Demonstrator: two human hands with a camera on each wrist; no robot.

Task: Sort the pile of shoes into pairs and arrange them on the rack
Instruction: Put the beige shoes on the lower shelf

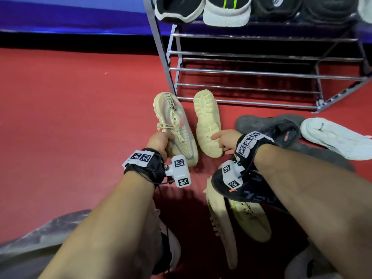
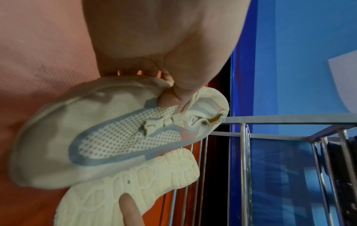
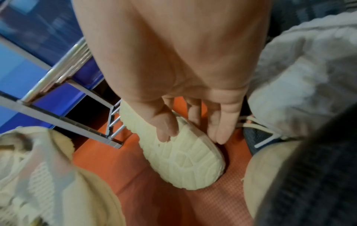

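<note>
Two matching cream mesh shoes are held low over the red floor, in front of the metal rack (image 1: 241, 69). My left hand (image 1: 167, 141) grips the first cream shoe (image 1: 175, 125) by its side, upper facing me; the thumb (image 2: 173, 94) presses near the laces of this shoe (image 2: 115, 137). My right hand (image 1: 219, 140) holds the second cream shoe (image 1: 207, 121), turned so its sole shows. In the right wrist view that hand (image 3: 191, 133) has its thumb (image 3: 166, 126) on the sole (image 3: 183, 160) and its fingers (image 3: 218, 125) behind it. The two shoes lie side by side, close together.
The rack's top shelf holds a black shoe (image 1: 177, 7), a white shoe with green stripes (image 1: 227, 11) and darker shoes; its lower bars are bare. On the floor to the right lie a grey shoe (image 1: 267, 125), a white shoe (image 1: 338, 137), a black shoe (image 1: 241, 190) and yellowish shoes (image 1: 249, 220).
</note>
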